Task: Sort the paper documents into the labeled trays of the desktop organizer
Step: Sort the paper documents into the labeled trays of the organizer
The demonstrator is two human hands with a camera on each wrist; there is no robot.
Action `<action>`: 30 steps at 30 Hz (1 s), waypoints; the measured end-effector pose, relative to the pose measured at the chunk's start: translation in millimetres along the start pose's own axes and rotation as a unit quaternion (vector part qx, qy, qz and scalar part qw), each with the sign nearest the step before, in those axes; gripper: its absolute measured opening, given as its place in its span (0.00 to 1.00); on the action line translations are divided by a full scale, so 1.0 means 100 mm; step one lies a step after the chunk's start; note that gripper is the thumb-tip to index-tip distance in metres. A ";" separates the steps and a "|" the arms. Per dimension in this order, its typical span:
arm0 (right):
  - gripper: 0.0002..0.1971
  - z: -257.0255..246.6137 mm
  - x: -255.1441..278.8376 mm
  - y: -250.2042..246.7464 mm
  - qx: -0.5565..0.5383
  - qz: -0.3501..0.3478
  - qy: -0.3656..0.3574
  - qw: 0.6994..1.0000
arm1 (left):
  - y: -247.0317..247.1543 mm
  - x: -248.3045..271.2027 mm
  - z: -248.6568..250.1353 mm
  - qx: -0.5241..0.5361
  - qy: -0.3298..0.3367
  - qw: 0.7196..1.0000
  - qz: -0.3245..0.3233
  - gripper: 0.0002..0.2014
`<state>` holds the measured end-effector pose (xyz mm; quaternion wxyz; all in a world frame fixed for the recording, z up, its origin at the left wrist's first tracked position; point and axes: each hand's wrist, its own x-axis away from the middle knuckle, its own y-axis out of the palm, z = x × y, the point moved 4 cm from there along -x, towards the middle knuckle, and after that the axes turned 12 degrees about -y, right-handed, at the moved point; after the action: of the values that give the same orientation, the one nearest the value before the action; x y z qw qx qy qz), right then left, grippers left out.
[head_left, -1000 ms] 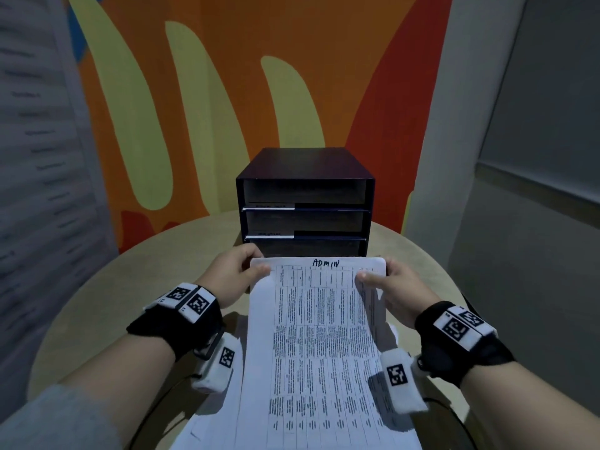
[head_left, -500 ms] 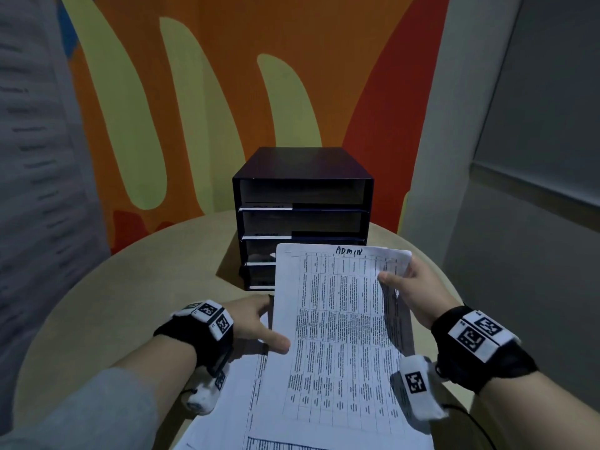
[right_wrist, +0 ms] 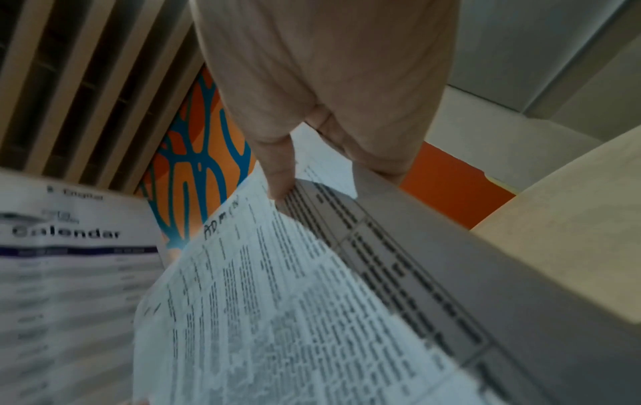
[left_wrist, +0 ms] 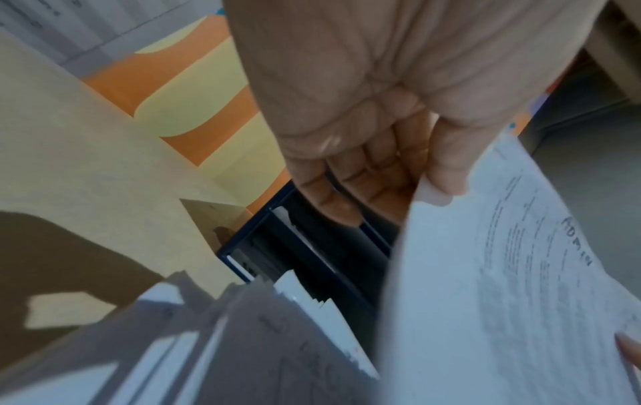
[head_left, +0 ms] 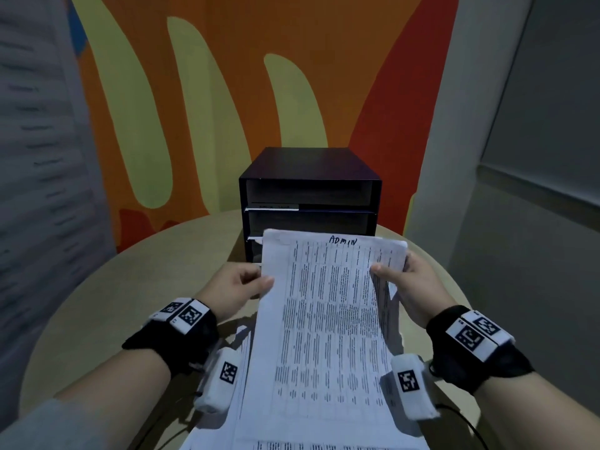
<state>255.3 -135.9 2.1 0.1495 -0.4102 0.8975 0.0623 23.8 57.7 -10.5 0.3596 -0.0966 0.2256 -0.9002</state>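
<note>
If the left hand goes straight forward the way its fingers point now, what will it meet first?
Probably the organizer. The left hand pinches the left edge of the ADMIN sheet, and in the left wrist view its fingers point at the dark tray fronts. Depth is unclear, so which tray I cannot tell.

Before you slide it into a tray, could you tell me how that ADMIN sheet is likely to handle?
Probably floppy: the ADMIN sheet bows between the left hand and right hand. Likely light, since thumb-and-fingers pinches at its edges carry it. Its leading edge may buckle against the desktop organizer.
</note>
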 end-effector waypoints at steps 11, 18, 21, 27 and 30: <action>0.16 -0.17 0.00 0.20 -0.065 -0.052 0.070 0.994 | 0.01 0.06 0.20 0.174 -0.044 0.984 -0.007 0.10; 0.14 0.18 0.22 0.26 0.108 -0.172 0.200 0.958 | 0.16 0.01 -0.30 0.001 -0.199 0.980 0.007 0.06; 0.16 0.23 0.28 0.22 0.132 -0.159 0.208 0.956 | 0.18 0.02 -0.45 -0.005 -0.211 0.978 0.001 0.08; 0.11 0.19 0.19 0.18 0.091 -0.131 0.182 0.970 | 0.14 0.03 -0.31 0.050 -0.196 0.979 0.028 0.10; 0.12 0.18 0.09 0.20 0.051 -0.097 0.172 0.979 | 0.08 -0.01 -0.22 0.082 -0.177 0.980 0.047 0.11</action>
<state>238.6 -124.5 -18.4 0.0190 -0.4917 0.8677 -0.0698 22.1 61.1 -33.4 0.4424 -0.2145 0.0884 -0.8663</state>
